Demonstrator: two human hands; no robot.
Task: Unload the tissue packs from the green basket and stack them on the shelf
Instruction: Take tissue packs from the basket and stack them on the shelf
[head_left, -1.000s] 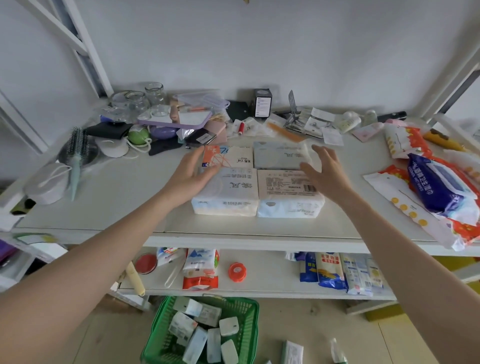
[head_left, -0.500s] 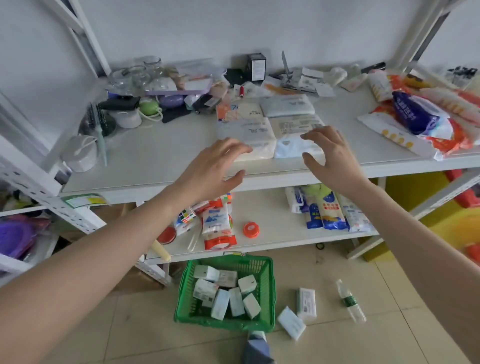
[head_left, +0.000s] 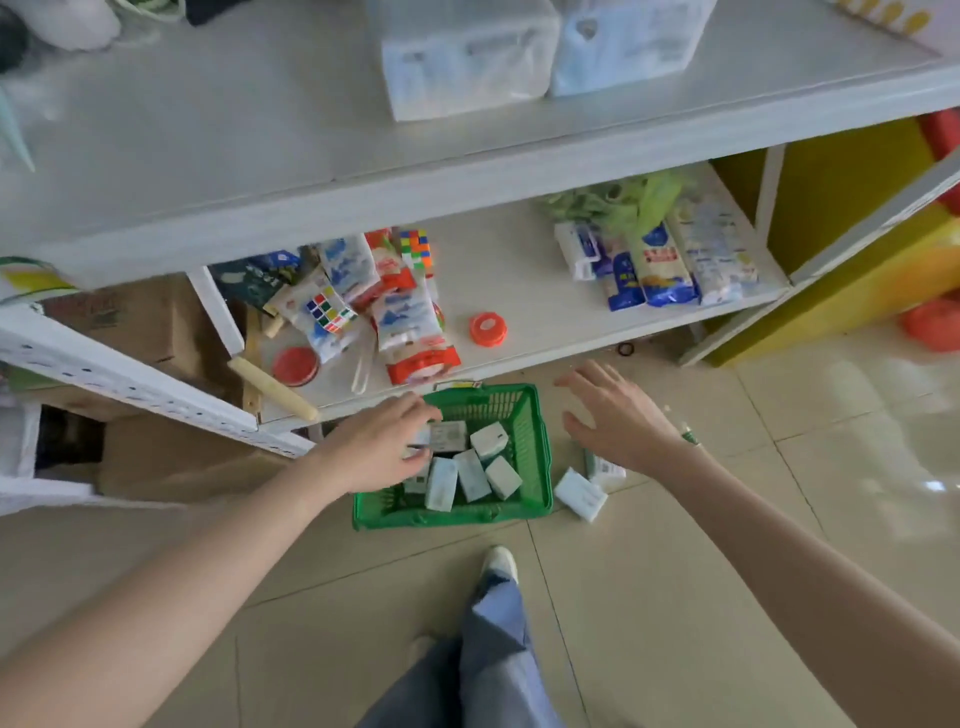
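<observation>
packs (head_left: 470, 475) in basket (head_left: 537, 457) | basket before shelf (head_left: 545, 322)

— Where are we standing?
— We'd say a small shop's stockroom: white metal shelving (head_left: 156, 374), packaged goods (head_left: 660, 260) (snacks, puzzle cubes), cardboard boxes (head_left: 171, 457), a green basket (head_left: 535, 467) on tile.

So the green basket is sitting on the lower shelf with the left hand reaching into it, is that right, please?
Not quite: the head view shows the basket on the floor, in front of the lower shelf, not on it. The left hand is indeed reaching into it.
</observation>
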